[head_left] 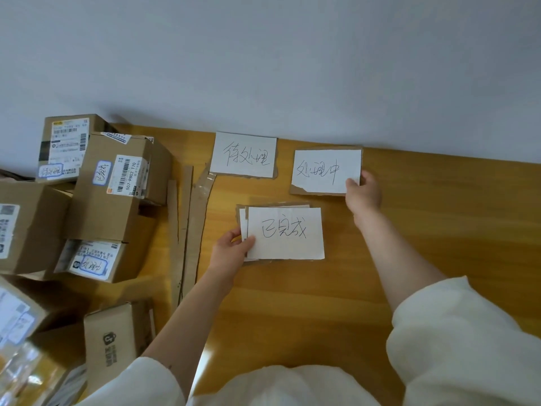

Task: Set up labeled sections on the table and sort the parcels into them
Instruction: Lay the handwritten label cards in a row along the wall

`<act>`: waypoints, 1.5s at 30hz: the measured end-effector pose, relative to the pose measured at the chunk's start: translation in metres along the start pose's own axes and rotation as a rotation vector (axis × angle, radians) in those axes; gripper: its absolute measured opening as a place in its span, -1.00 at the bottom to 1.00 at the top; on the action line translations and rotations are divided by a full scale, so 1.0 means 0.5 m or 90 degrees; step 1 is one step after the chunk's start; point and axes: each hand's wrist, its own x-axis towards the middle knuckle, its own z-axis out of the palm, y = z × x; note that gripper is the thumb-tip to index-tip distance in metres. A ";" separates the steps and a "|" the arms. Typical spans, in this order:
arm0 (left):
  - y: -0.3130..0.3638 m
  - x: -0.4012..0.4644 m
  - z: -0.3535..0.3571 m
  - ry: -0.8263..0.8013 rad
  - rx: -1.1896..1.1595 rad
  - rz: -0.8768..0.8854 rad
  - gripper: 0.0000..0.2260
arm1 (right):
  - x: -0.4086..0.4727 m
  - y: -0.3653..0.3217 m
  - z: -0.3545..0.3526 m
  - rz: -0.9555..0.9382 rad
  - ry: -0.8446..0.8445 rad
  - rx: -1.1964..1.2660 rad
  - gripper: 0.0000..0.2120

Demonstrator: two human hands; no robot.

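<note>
My left hand (231, 249) pinches the near label card (285, 232) — my right hand (363, 190) pinches the far-right card (326, 171); parcels (108, 186) left of both grips.

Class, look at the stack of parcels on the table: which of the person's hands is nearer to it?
Left. The left hand grips a card beside the parcels; the right hand holds another card farther off.
</note>
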 end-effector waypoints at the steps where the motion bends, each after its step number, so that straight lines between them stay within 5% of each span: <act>1: 0.001 0.001 0.000 -0.002 -0.003 0.000 -0.76 | -0.002 0.001 0.001 -0.010 0.006 -0.030 -0.59; 5: 0.002 0.006 0.001 -0.008 -0.007 0.002 -0.78 | -0.015 0.002 0.004 -0.109 0.017 -0.179 -0.59; 9: 0.002 0.008 -0.001 -0.010 -0.006 0.002 -0.79 | -0.030 0.014 0.023 -0.251 -0.138 -0.322 -0.63; 16: 0.001 0.010 -0.002 -0.004 0.001 -0.007 -0.78 | -0.017 0.038 0.044 -0.267 -0.245 -0.531 -0.59; 39: -0.002 0.013 -0.001 -0.005 0.005 -0.030 -0.72 | 0.023 0.018 0.042 -0.271 -0.236 -0.567 -0.64; 45: 0.003 0.007 -0.006 -0.011 -0.007 -0.022 -0.73 | -0.022 0.004 0.021 -0.355 -0.134 -0.387 -0.67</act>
